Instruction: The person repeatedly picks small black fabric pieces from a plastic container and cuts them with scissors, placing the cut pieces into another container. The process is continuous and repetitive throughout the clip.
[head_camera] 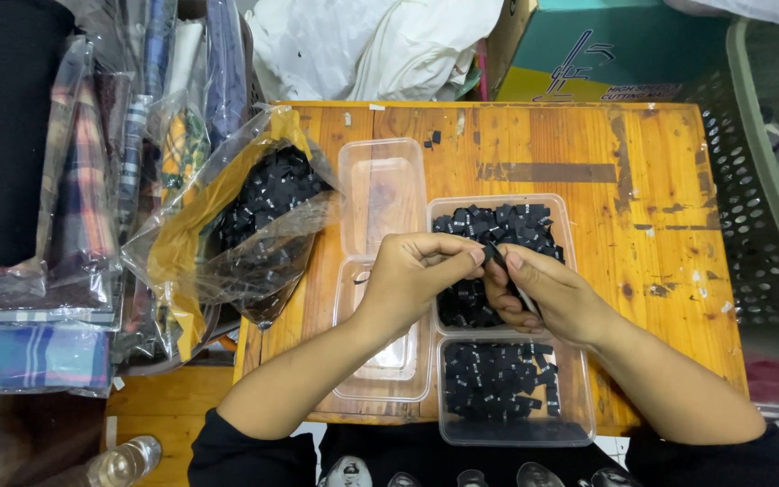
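Together, both hands, left point(412, 271) and right point(543, 289), pinching 1 small black tag point(494, 252). Directly beneath: 2 clear tubs point(579, 397) of black tags on worktop point(660, 225).

Bright, even overhead light; sharp centre, wide-angle bending at edges.

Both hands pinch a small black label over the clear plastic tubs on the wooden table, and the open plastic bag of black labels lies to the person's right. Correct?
Not quite. In the head view the open plastic bag of black labels lies to the person's left. The rest holds: the left hand and right hand pinch a small black label over the clear plastic tubs on the wooden table.
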